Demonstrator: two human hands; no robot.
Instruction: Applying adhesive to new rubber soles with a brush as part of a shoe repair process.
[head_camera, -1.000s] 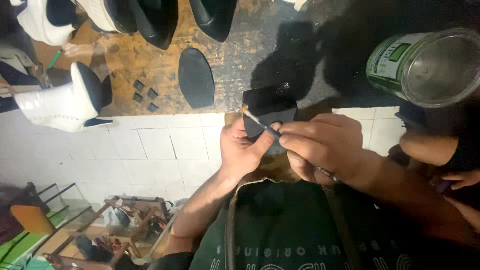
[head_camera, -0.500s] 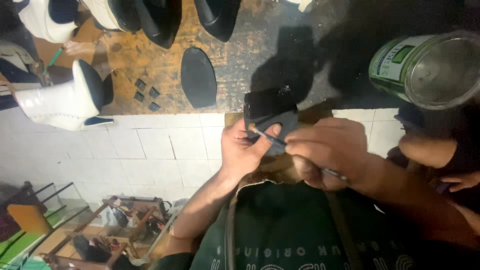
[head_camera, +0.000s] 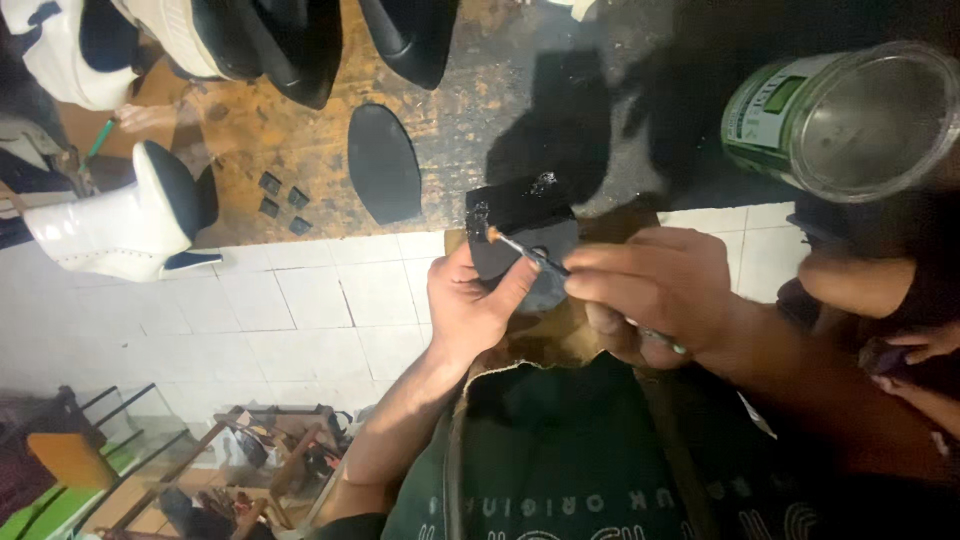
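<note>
Left hand (head_camera: 470, 310): curled round the black sole piece (head_camera: 520, 235), holding it
Right hand (head_camera: 655, 290): pinched tight on a thin brush (head_camera: 530, 255); tip touches the piece
Nearby: green tin (head_camera: 840, 120); white boot (head_camera: 120, 225)

the black sole piece (head_camera: 520, 215) is partly hidden under the left hand (head_camera: 470, 305); the brush (head_camera: 530, 255) handle vanishes inside the right hand (head_camera: 655, 290). the white boot (head_camera: 120, 225) and open tin (head_camera: 845, 120) are cut off by the edges, and the small black pieces (head_camera: 283, 200) are too small to tell
</note>
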